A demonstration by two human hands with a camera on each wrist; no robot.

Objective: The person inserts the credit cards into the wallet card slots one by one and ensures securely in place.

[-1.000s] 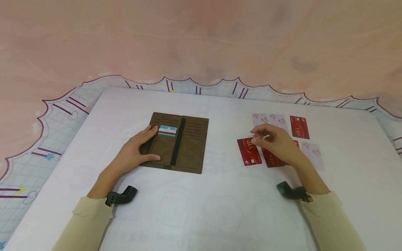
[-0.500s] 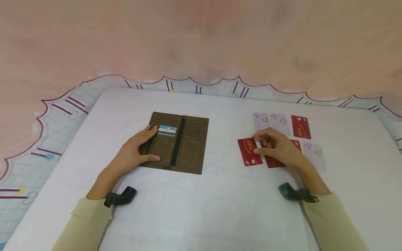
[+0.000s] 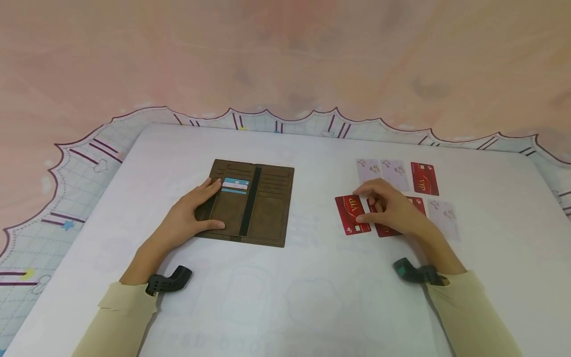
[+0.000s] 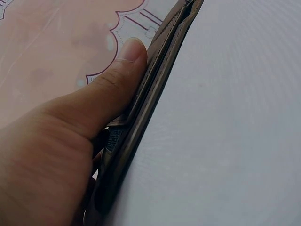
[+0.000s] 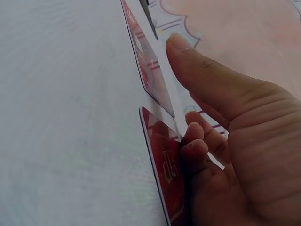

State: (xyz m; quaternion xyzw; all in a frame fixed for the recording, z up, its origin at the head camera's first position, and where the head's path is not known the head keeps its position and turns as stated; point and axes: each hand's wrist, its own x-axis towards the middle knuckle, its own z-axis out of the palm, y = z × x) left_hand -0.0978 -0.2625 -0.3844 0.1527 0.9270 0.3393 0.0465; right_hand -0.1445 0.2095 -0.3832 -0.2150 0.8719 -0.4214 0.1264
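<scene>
Beneath both hands: a smooth white counter, its near edge out of view.
Beyond the counter: a peach sheet with a scalloped border, cut off at the top and sides.
Beige sleeves: cut off below; a black device sits on each wrist.
Open brown leather-look wallet: flat on the counter, left of the cards, its left edge partly covered.
Left hand: rests on that edge, fingers and thumb spread wide; most fingers are hidden in the left wrist view.
Right hand: over the cards, thumb and forefinger narrowly apart, other fingers bent; cannot tell whether they grip anything.
Leftmost red plastic card: under the thumb tip in the head view; reads "VIP" in gold.
Upper red card: fully visible, also "VIP".
Red card surfaces by the palm: partly hidden, number unclear.
Three pale lilac cards: faint print, unreadable.
Blue-and-white cards: tucked in wallet slots, only strips showing, print too small.
</scene>
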